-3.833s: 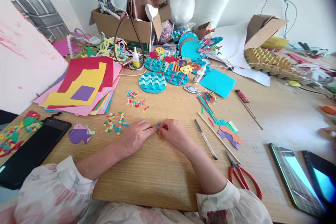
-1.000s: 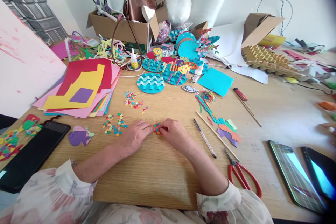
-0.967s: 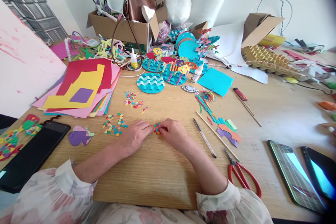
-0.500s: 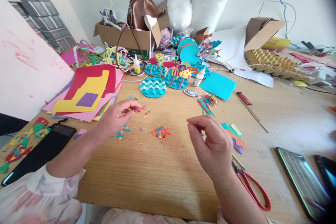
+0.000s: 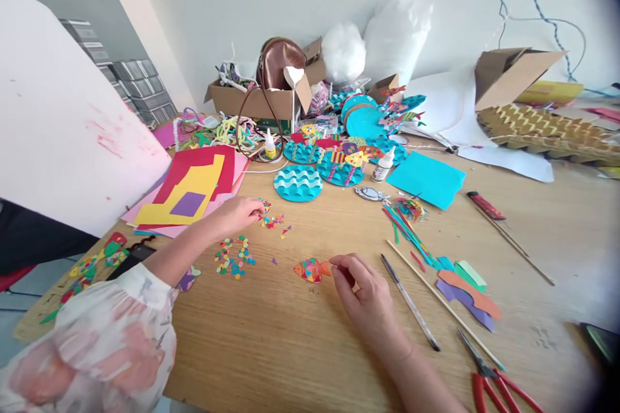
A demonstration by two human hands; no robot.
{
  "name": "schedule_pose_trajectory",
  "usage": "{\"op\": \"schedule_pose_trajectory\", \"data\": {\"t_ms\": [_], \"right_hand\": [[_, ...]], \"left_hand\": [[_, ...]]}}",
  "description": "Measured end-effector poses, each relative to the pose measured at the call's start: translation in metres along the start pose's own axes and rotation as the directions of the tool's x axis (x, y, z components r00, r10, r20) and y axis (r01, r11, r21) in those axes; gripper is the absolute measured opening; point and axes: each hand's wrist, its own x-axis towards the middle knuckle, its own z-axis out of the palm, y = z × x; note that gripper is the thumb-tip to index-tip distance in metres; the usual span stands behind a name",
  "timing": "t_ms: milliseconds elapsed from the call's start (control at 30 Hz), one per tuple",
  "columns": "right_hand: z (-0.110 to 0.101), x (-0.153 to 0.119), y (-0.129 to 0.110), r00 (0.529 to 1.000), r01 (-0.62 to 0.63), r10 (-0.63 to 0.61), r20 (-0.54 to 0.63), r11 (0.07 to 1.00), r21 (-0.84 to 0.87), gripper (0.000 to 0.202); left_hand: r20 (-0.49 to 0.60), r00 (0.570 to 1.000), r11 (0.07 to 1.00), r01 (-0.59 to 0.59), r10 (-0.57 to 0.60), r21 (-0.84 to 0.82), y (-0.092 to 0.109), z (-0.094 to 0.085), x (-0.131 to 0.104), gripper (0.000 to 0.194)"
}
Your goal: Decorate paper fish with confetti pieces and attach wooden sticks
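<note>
An orange paper fish (image 5: 310,270) covered with small coloured triangles lies flat on the wooden table. My right hand (image 5: 363,287) is at its tail, with thumb and fingertips brought together; whatever may be between them is too small to see. Farther left, my left hand (image 5: 245,213) has its fingers pinched at a small pile of confetti bits (image 5: 264,204). Tiny coloured triangles (image 5: 272,221) are scattered beside that hand. Paper dots (image 5: 235,258) lie nearer to me, left of the fish.
Coloured sheets (image 5: 188,187) are stacked at the left. Glue bottles (image 5: 384,164), blue wavy discs (image 5: 298,183) and a blue sheet (image 5: 426,179) stand or lie behind. A pen (image 5: 410,302), a stick and red-handled scissors (image 5: 489,377) are at the right.
My right hand has come down and left to the fish's tail. My left hand has moved off the triangles to the confetti pile behind them. The view has shifted, showing the pen and stick.
</note>
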Motion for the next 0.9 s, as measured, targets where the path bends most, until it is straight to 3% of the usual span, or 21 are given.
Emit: {"op": "schedule_pose_trajectory", "data": {"t_ms": [433, 600, 900], "right_hand": [[-0.004, 0.003, 0.007, 1.0, -0.023, 0.022, 0.018, 1.0, 0.021, 0.015], [-0.004, 0.003, 0.007, 0.999, -0.033, 0.032, 0.03, 0.999, 0.024, 0.015], [-0.004, 0.004, 0.007, 0.999, -0.027, 0.026, 0.028, 0.999, 0.024, 0.016]], "left_hand": [[0.083, 0.994, 0.997, -0.077, 0.074, 0.031, -0.027, 0.018, 0.023, 0.021], [0.062, 0.998, 0.999, -0.02, 0.019, 0.025, -0.033, 0.02, 0.023, 0.019], [0.011, 0.996, 0.996, 0.088, -0.088, -0.02, -0.026, 0.026, 0.02, 0.011]]}}
